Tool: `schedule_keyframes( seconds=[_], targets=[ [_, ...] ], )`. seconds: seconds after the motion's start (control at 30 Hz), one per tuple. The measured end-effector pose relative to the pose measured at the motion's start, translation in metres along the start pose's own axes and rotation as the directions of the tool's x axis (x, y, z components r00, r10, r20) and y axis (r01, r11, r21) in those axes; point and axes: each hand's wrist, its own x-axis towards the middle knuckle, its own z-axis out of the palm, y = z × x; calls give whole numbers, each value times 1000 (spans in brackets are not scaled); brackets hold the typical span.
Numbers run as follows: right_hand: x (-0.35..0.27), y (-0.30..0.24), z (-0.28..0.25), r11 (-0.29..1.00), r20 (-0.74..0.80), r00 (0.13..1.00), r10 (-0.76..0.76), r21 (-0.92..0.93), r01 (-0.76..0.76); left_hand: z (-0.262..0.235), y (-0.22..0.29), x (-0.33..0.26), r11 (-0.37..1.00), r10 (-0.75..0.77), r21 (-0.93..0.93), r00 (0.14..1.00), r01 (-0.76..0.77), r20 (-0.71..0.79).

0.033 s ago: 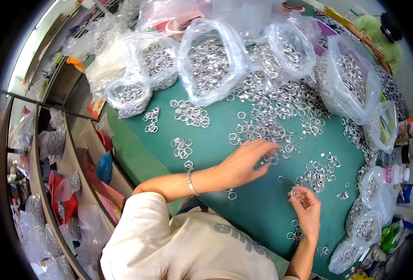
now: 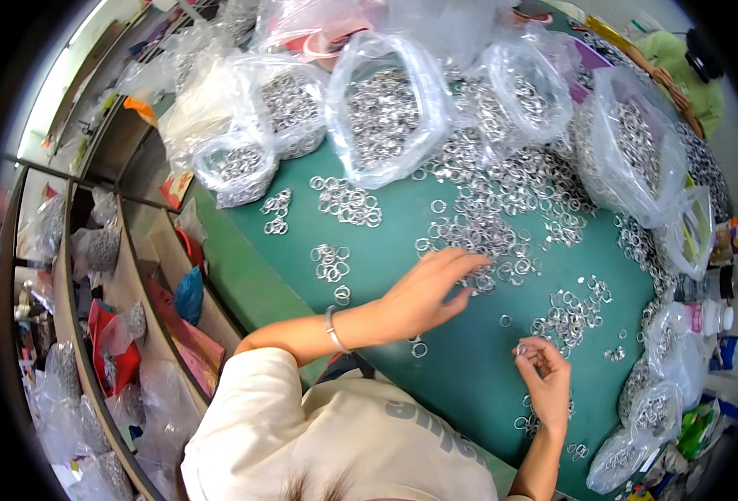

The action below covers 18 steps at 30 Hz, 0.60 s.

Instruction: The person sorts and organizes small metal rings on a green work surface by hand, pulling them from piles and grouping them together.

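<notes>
On the left side of the green table (image 2: 469, 384) several small groups of metal rings (image 2: 331, 261) lie apart from each other, and they look already sorted out. Behind them stand clear plastic bags (image 2: 386, 108) full of the same rings, some open at the top.

The left hand (image 2: 432, 288) reaches over the table with the fingers spread flat, and its fingertips rest on the edge of the big loose pile of rings (image 2: 486, 217) in the middle. It holds nothing that I can see; it seems to pull rings out of the pile.

More to the right, the right hand (image 2: 544, 376) is half closed, and its fingertips pinch one small ring or a few. Just beside it lies another small heap of rings (image 2: 569, 313).

I judge the work is only partly done: a few small groups are made, but the big pile is large, and more bags wait at the right edge (image 2: 636, 142).
</notes>
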Motion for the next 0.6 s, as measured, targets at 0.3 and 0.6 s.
schedule_keyframes(
  seconds=[0.3,0.6],
  targets=[
    [40,-19,92,809,344,881,-324,-383,447,-43,-24,-101,936,-247,137,881,326,-404],
    [87,-17,169,911,460,858,-229,-210,356,-65,-39,-138,911,-348,-51,698,409,-625]
  ],
)
